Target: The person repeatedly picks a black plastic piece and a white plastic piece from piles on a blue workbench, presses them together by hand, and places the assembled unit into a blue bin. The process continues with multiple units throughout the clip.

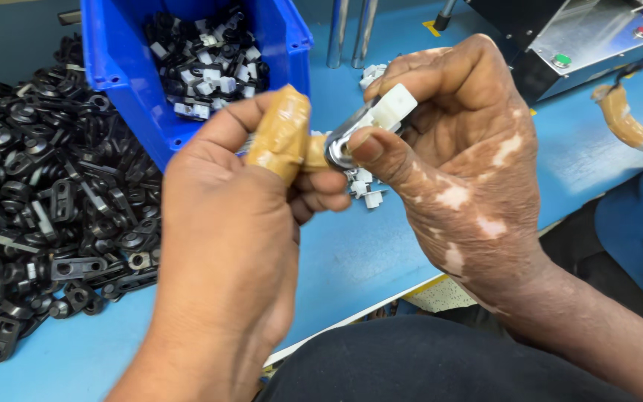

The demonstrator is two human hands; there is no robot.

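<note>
1. We are seeing both hands pinching one small part above the front edge of the blue worktop (381, 253).
2. The right hand (470, 156) is closing thumb and fingers on the metal bracket (344, 141) with its white plastic clip (394, 106).
3. The left hand (240, 216), thumb wrapped in tan tape, is pressing on the bracket's ring end.
4. We are judging it light, stiff and slick on the metal; best held by the flat sides.
5. A blue bin (120, 67) and a pile of black brackets (39, 201) are sitting at the worktop's left edge.
</note>
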